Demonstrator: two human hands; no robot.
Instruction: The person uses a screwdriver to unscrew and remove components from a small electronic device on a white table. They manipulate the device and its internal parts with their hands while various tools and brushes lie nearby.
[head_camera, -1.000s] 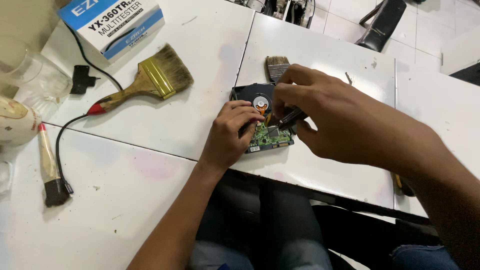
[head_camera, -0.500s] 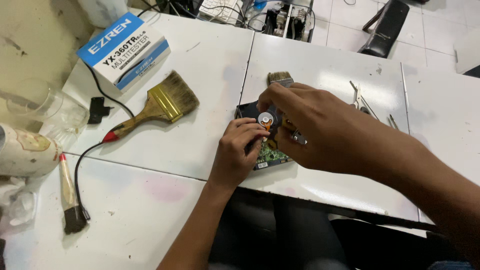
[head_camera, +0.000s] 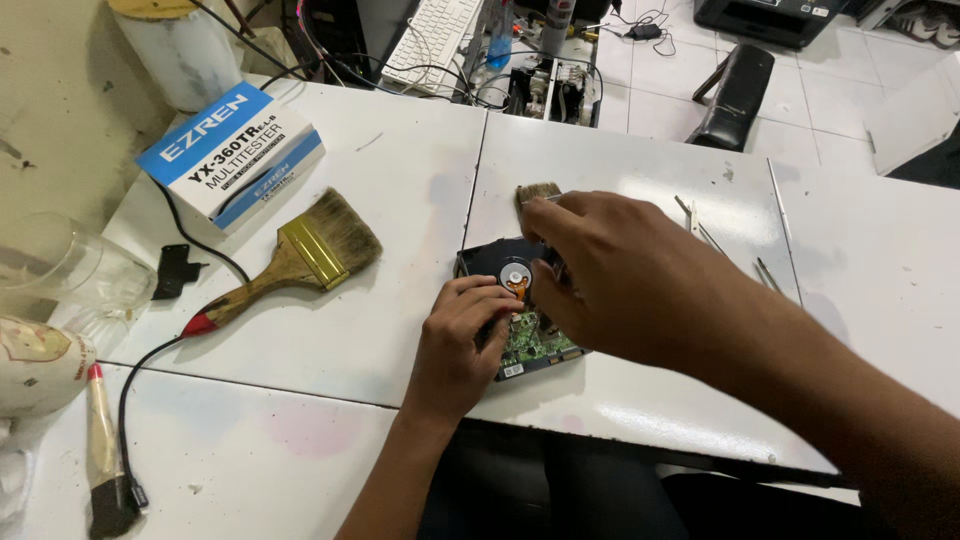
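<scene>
A hard disk drive (head_camera: 500, 262) lies circuit side up on the white table (head_camera: 400, 170), its green board (head_camera: 535, 340) and silver motor hub showing. My left hand (head_camera: 460, 340) rests on the drive's near left corner, fingers curled against it, pinning it down. My right hand (head_camera: 610, 275) hovers over the drive's right half, fingers pinched around a thin dark tool whose tip is hidden beneath the hand. A small brush (head_camera: 537, 192) lies just beyond the drive.
A wide paintbrush (head_camera: 295, 262) lies left of the drive, a blue-and-white box (head_camera: 230, 155) behind it. Clear glass (head_camera: 60, 270), a black cable, and a second small brush (head_camera: 100, 450) sit at the left edge. Tweezers (head_camera: 700, 225) lie to the right. A keyboard and electronics clutter the far side.
The view has shifted back and up, so the table appears lower in frame. Both hands stay on the drive; my right hand has moved slightly right over the board.
</scene>
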